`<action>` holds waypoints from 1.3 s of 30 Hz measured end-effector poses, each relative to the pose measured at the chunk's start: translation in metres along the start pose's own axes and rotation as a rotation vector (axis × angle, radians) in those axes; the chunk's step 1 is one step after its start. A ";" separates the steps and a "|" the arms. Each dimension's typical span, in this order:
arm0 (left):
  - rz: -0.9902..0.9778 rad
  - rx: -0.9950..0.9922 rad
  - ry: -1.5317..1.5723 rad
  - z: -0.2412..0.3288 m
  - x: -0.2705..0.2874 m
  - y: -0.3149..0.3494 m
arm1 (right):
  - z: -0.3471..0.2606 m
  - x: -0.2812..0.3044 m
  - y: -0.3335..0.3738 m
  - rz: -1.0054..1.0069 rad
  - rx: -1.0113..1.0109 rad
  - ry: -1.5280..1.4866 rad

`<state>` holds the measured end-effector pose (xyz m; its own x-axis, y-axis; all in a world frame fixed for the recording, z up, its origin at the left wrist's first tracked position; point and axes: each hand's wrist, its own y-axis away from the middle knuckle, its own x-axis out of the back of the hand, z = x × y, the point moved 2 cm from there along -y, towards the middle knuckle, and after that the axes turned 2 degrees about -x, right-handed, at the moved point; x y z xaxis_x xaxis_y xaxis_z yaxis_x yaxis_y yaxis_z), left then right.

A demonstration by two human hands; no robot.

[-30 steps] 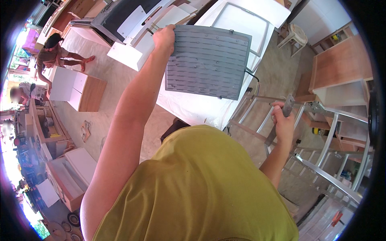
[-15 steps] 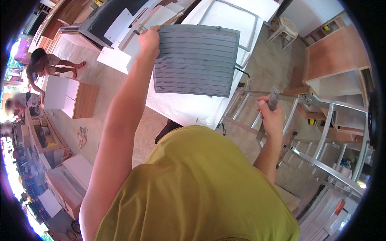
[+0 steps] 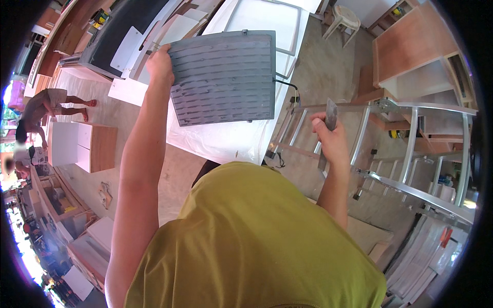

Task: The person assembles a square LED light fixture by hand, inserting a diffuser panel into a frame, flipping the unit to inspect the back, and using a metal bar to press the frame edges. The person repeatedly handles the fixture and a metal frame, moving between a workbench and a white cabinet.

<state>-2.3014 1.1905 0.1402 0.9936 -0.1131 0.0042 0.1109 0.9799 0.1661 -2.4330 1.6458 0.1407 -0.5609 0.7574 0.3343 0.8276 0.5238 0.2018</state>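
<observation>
My left hand point(image 3: 160, 64) grips the upper left edge of a flat grey ribbed panel point(image 3: 223, 79), holding it tilted up over a white-covered table point(image 3: 215, 146). From the panel's right side comes a short black cable point(image 3: 288, 83) with thin loose wires at its end. My right hand point(image 3: 331, 136), apart from the panel and to its right, is closed round a flat grey metal blade-like tool point(image 3: 331, 113). One end of the tool points up past the fingers, and another part shows below the hand. Its exact kind is unclear.
An aluminium ladder point(image 3: 411, 149) lies close on the right, near wooden cabinets point(image 3: 411, 49). A pale stool point(image 3: 341, 21) stands beyond the table. A grey frame point(image 3: 295, 31) lies on the table. At left, a person point(image 3: 41, 110) bends over a white-and-wood cabinet point(image 3: 102, 149).
The view has shifted, so the panel and both hands appear farther left. Both hands keep their hold. The person at left has bent lower over the cabinet.
</observation>
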 end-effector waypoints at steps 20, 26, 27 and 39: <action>-0.055 -0.180 0.137 0.008 0.028 0.025 | -0.004 0.009 -0.016 -0.020 -0.006 -0.195; -0.079 -0.223 0.183 0.025 0.040 0.061 | -0.015 0.009 -0.016 -0.060 -0.024 -0.244; -0.087 -0.233 0.208 0.024 0.043 0.062 | -0.018 0.008 -0.015 -0.075 -0.026 -0.248; -0.145 -0.484 0.097 0.012 0.099 0.108 | -0.028 -0.020 -0.021 -0.134 0.054 -0.336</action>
<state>-2.1912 1.2832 0.1701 0.9623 -0.2599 -0.0800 0.2226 0.9218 -0.3175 -2.4387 1.6088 0.1557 -0.6480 0.7615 -0.0143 0.7486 0.6403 0.1718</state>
